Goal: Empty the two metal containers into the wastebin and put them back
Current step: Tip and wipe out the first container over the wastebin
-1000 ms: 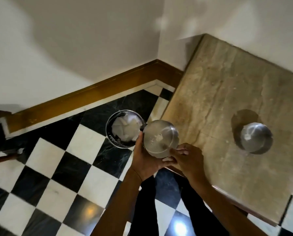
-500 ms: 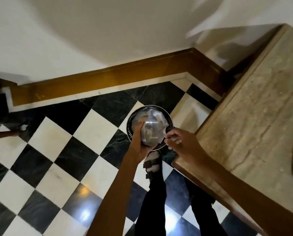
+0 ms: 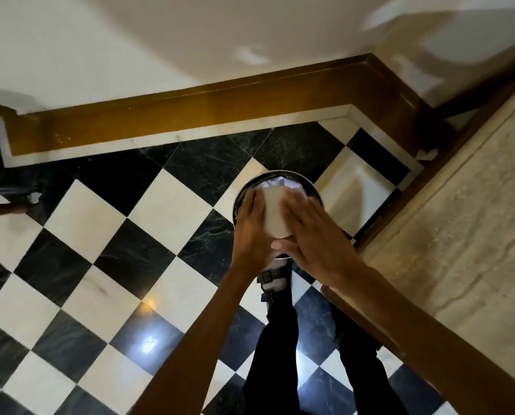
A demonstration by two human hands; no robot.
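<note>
Hanging apparently mouth-down over the wastebin (image 3: 305, 180), the metal container (image 3: 275, 211) lies lengthwise between both hands, pointing away from the person, the left hand (image 3: 251, 227) wrapping its left side while the right hand (image 3: 314, 238) presses its right side with straight, close-set fingers.

Round silver metal container (image 3: 275, 215): dull sheen, blurred. Round black wastebin (image 3: 308, 184): perforated wall, shiny metal rim. Crumpled white paper (image 3: 275, 183) inside: matt. Black-and-white chequered stone floor (image 3: 85, 223): polished, glossy, mirrors lamp spots; dark tiles veined. Brown wooden skirting board (image 3: 190, 115): smooth, varnished gloss. Beige stone-topped desk (image 3: 459, 250): matt, faintly veined, dark wood edging. White wall (image 3: 130, 40): matt paint. Black trousers (image 3: 277, 354): matt cloth.
</note>
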